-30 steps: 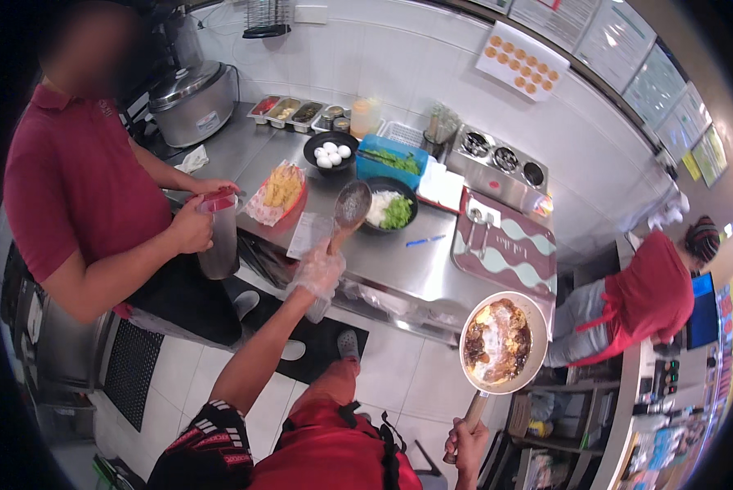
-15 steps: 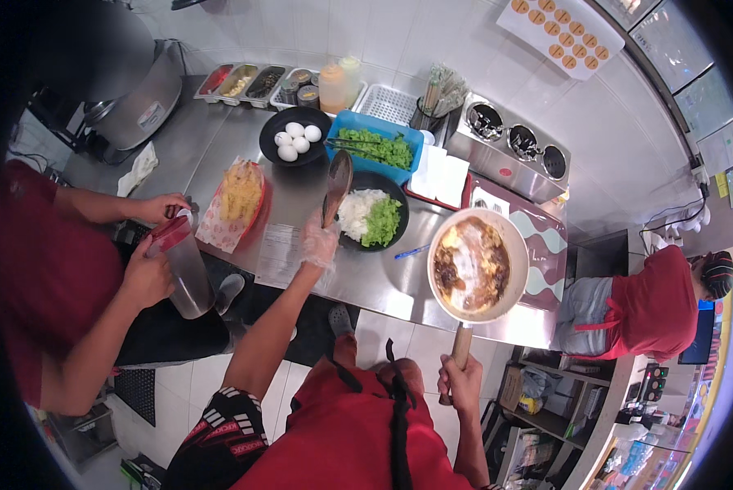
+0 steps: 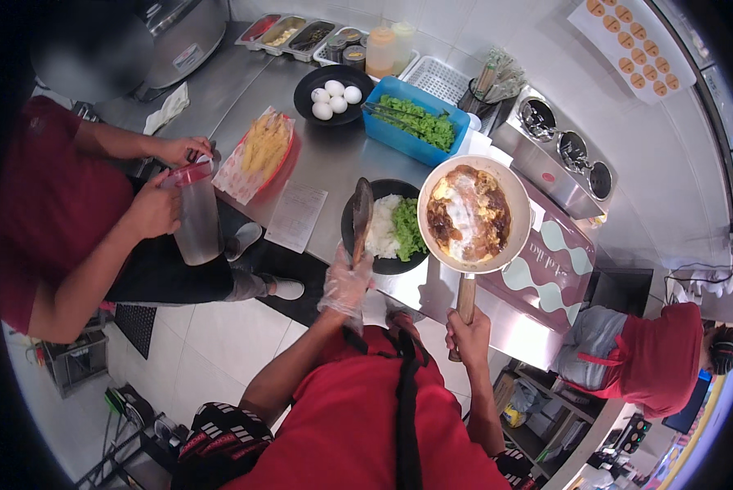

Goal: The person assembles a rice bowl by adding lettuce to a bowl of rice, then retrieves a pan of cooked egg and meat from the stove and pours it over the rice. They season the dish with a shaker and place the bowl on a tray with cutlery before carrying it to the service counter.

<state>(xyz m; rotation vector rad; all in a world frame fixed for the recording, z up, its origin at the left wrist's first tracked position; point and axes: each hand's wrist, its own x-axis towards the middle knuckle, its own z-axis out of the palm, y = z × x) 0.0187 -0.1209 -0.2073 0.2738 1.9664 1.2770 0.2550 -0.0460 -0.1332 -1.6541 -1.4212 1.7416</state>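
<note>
Steel counter (image 3: 317, 163) is stretching ahead of me — my gloved left hand (image 3: 346, 282) is gripping a wooden spoon (image 3: 362, 214) over the black bowl (image 3: 387, 227) at twelve o'clock, my right hand (image 3: 467, 331) is clenching the pan (image 3: 474, 214) handle — pan hovering at one o'clock.

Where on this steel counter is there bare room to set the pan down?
Bare steel shows between the fries basket, the blue lettuce bin and the black rice bowl, beside the paper slip. A second patch lies left of the egg bowl. The back row of tubs and jars is crowded, and the pan overhangs the bowl.
</note>
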